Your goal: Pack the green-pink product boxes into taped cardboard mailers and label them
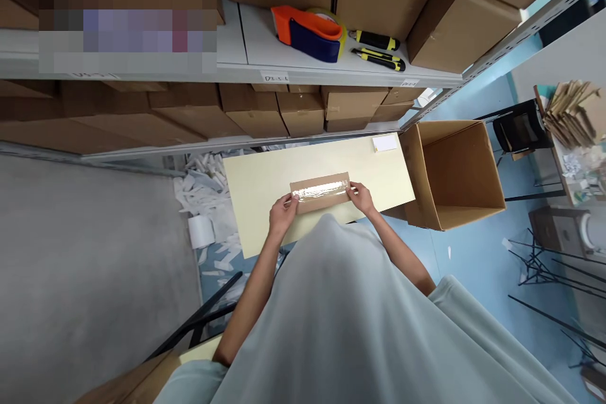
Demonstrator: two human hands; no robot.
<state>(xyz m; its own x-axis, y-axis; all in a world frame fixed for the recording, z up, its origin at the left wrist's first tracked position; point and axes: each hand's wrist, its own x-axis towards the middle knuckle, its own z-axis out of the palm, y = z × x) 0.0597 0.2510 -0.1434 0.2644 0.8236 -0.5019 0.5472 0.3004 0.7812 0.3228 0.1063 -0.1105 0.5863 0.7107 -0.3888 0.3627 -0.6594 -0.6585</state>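
Left hand (283, 211) grips left end of box (320, 192); right hand (362, 197) grips right end; box lies flat at counter (255, 202) middle, near front edge. Risk: glossy tape strip could wrinkle or lift if hands slide; thin box could slip off front edge. Box brown cardboard, long, flat; counter smooth, pale yellow; open carton (454, 173) off right edge.

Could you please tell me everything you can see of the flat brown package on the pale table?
The flat brown package is a long, thin rectangle that looks like cardboard or kraft paper. A glossy strip of clear tape runs lengthwise along its middle. It lies flat, long side across the pale table, near the front edge. The left hand grips its left end, the right hand its right end.
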